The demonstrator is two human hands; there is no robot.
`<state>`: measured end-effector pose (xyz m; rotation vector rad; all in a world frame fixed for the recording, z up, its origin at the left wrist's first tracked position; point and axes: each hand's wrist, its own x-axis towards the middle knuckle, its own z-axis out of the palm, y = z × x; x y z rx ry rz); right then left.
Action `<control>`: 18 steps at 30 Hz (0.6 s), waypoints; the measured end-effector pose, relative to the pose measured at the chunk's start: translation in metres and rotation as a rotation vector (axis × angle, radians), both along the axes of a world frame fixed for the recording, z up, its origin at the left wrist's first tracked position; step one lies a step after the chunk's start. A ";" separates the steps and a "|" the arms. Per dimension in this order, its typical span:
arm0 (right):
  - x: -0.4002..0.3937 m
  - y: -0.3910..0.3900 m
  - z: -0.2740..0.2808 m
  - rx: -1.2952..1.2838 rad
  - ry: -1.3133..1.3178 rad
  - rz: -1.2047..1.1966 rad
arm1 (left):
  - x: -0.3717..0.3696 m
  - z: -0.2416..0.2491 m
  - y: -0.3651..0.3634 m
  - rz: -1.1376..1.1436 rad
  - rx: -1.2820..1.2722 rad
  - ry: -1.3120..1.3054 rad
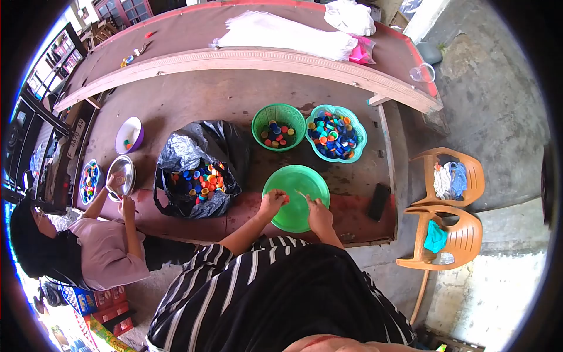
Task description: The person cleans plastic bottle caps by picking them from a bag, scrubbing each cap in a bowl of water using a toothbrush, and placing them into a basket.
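My left hand (271,204) is closed around a small red bottle cap (286,200), over the left side of a green basin (296,176). In my right hand (320,216) is a slim, light-coloured tool (302,194), perhaps a small knife; its tip points toward the cap but stays apart from it. Just beyond the basin stand a green basket (258,136) with some caps at its bottom and a turquoise basket (362,149) heaped with mostly blue and orange caps. A black plastic bag (230,146), full of colourful caps, gapes to the left.
A co-worker (111,258) sits at the left by a metal bowl (129,186), a purple bowl (138,139) and a small tub of caps (90,180). A black phone-like object (379,202) lies near the right edge. Brown chairs (469,234) stand at the right.
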<state>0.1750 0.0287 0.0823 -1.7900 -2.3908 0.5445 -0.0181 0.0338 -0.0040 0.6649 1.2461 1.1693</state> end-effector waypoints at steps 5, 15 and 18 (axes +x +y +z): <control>0.002 -0.001 -0.016 -0.016 0.005 0.066 | -0.002 0.008 -0.001 -0.069 0.113 0.312; -0.009 -0.018 0.018 -0.082 0.401 0.059 | 0.000 0.018 -0.001 0.093 -0.060 -0.495; -0.006 -0.019 0.014 -0.163 0.312 -0.008 | 0.000 0.016 -0.002 0.040 -0.065 -0.551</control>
